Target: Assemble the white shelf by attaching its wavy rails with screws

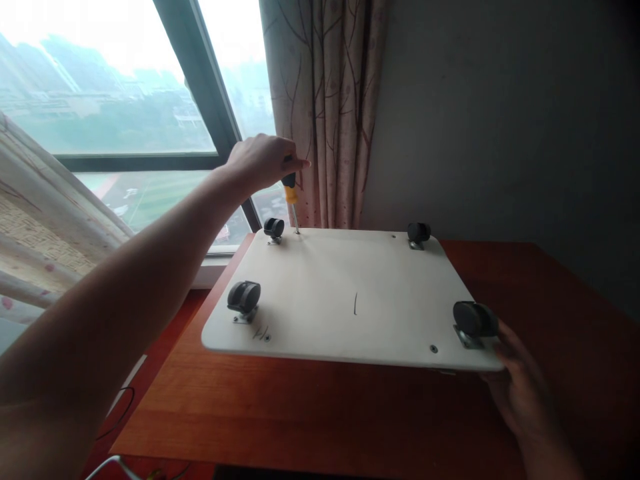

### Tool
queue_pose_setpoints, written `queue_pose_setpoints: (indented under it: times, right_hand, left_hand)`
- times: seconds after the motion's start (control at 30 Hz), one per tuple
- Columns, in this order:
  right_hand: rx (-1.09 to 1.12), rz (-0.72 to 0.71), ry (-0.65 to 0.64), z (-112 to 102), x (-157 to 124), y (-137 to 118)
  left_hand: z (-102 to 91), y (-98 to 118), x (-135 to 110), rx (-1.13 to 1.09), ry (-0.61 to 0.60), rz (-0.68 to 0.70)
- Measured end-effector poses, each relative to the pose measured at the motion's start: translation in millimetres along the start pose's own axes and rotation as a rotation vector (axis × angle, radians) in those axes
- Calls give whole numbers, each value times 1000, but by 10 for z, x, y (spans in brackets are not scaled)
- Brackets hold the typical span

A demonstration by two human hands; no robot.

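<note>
My left hand (265, 160) is closed around the handle of a black and yellow screwdriver (291, 193). The screwdriver stands nearly upright, its tip at a screw hole near the far left edge of a white board (345, 287). Black twin-wheel casters (244, 297) are fixed near the board's corners, wheels up. At the near right corner my right hand (520, 380) grips the board's edge, close to a caster (475, 320); its fingers are partly hidden behind the board and caster. Screws (433, 349) sit in the board's surface, and dark pencil-like marks show on it.
Under the board is a reddish-brown wooden table (300, 413). Behind the table hang a patterned curtain (330, 100) and a grey wall (500, 120). A window (100, 87) is at the left, with another curtain (45, 247). Cables (115, 460) lie by the table's near left corner.
</note>
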State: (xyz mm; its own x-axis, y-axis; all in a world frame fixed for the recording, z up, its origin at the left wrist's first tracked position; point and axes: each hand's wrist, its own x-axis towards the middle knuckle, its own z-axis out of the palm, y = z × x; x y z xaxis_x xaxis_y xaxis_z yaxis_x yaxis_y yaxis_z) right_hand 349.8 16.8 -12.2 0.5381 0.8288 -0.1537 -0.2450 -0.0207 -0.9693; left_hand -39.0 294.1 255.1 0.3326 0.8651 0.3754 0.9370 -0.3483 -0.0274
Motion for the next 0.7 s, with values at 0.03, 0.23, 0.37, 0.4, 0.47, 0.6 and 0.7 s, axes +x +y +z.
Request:
queue_pose_setpoints:
  times: [0.03,0.23,0.37,0.4,0.47,0.6,0.7]
  right_hand:
    - [6,1,2,3,-3,0]
    - [12,0,-2,-10,-2,5]
    - [-2,7,-12,-26,1,14]
    - [-2,5,-13,-27,4,17]
    - [0,1,-11,-24,9,21]
    - [-4,-5,10,-19,16,20]
    - [5,-11,14,-22,21,16]
  left_hand:
    - [-4,-1,7,38,10,-6]
    - [92,-120,98,-293,-46,52]
    - [172,-140,65,-386,-16,-26]
    - [177,-135,49,-314,22,-45]
    - [166,-125,25,-163,69,-73]
    - [101,-159,43,-66,28,-41]
    - [62,-208,61,-221,-65,12]
